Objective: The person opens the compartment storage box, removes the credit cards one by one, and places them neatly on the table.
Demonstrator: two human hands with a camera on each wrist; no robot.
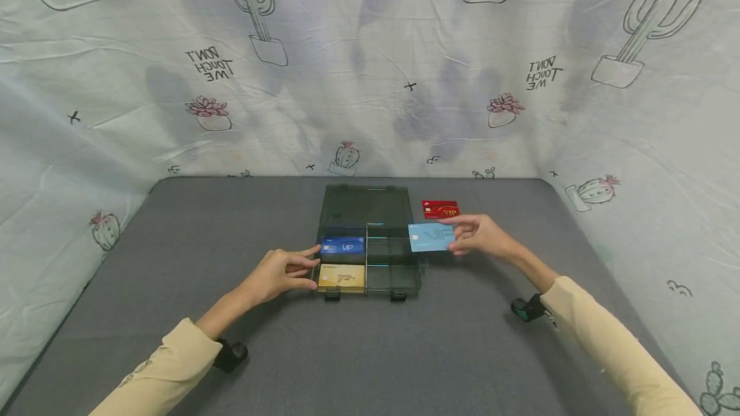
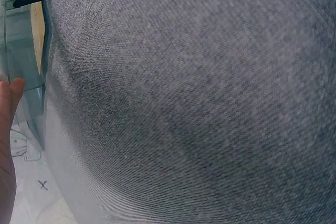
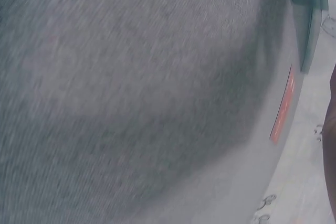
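Observation:
A dark translucent plastic box (image 1: 393, 280) lies with its lid (image 1: 365, 205) tipped back at the far side. Two of its left compartments hold a blue VIP card (image 1: 343, 246) and, nearer the front, a gold card (image 1: 341, 276). My left hand (image 1: 280, 277) touches the box's left side with its fingertips; the left wrist view shows them at the wall. Between thumb and fingers, my right hand (image 1: 482, 236) pinches a light blue card (image 1: 429, 237) by its right end. That card hangs over the box's right edge, beside the right compartments.
A red VIP card (image 1: 440, 208) lies on the grey cloth just right of the lid. Two black clasps (image 1: 398, 296) stick out at the box's front. A cactus-print curtain (image 1: 381, 82) rises behind the table and along both sides.

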